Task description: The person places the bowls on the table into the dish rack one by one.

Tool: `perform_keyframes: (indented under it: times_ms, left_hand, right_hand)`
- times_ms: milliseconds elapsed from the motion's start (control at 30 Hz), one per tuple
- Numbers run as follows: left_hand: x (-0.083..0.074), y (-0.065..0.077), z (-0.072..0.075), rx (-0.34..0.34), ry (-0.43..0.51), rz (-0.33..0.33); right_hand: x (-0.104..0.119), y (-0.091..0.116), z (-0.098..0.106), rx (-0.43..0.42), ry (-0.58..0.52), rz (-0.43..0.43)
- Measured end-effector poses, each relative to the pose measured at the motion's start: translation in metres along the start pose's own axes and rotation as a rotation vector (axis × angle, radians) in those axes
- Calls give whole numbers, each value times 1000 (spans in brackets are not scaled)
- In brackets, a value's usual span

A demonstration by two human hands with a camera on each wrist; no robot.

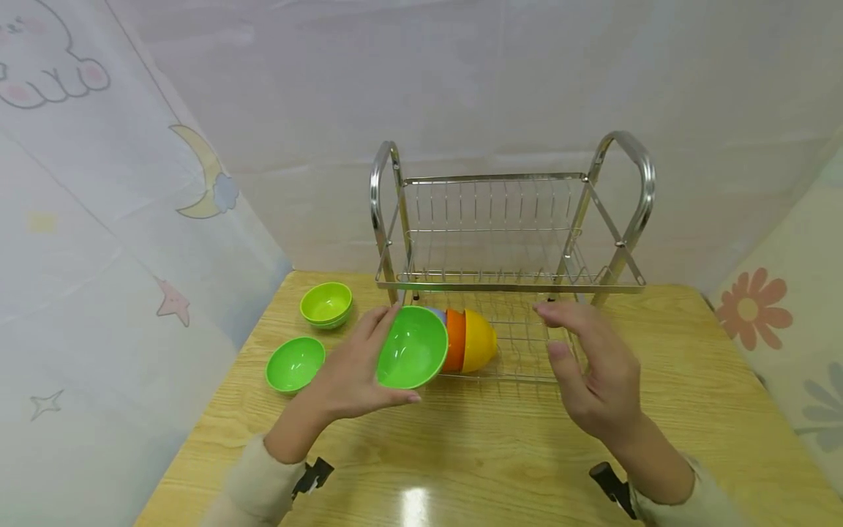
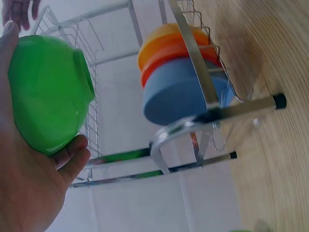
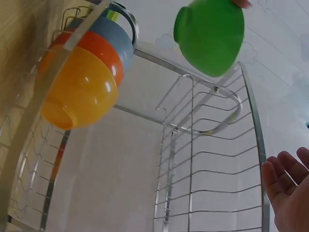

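Note:
My left hand (image 1: 345,377) grips a bright green bowl (image 1: 413,348) between thumb and fingers, its hollow tilted toward the head camera. The bowl is in front of the lower left part of a two-tier metal dish rack (image 1: 510,288). On the rack's lower tier, a yellow bowl (image 1: 481,342), an orange bowl (image 1: 454,340) and a blue bowl (image 2: 176,89) stand on edge, nested in a row. In the head view the held bowl partly covers them. My right hand (image 1: 599,369) holds nothing; its fingers are loosely bent near the rack's right front.
On the wooden table (image 1: 421,454), left of the rack, lie a single green bowl (image 1: 296,364) and a small stack of yellow-green bowls (image 1: 327,303). The rack's upper tier and curved side rails rise above the lower tier. Printed cloth (image 1: 487,88) hangs behind and at the sides.

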State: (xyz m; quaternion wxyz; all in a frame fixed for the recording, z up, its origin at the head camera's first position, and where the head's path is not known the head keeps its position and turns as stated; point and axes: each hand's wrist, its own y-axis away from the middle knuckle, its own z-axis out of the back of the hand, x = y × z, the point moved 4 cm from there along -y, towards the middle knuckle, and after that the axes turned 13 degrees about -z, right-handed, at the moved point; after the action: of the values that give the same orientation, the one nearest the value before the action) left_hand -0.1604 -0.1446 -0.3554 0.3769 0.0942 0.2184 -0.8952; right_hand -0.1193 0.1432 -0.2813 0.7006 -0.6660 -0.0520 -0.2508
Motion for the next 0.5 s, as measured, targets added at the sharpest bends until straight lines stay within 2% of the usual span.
perform_keyframes:
  times_ms: [233,500]
  left_hand:
    - [-13,-12,-8,-15,36,-60]
    - [-26,-23,-19,-36,113,-86]
  right_hand:
    - [-26,31,-11,154,5,-200]
    - [-41,51,-30,289,-46,-470]
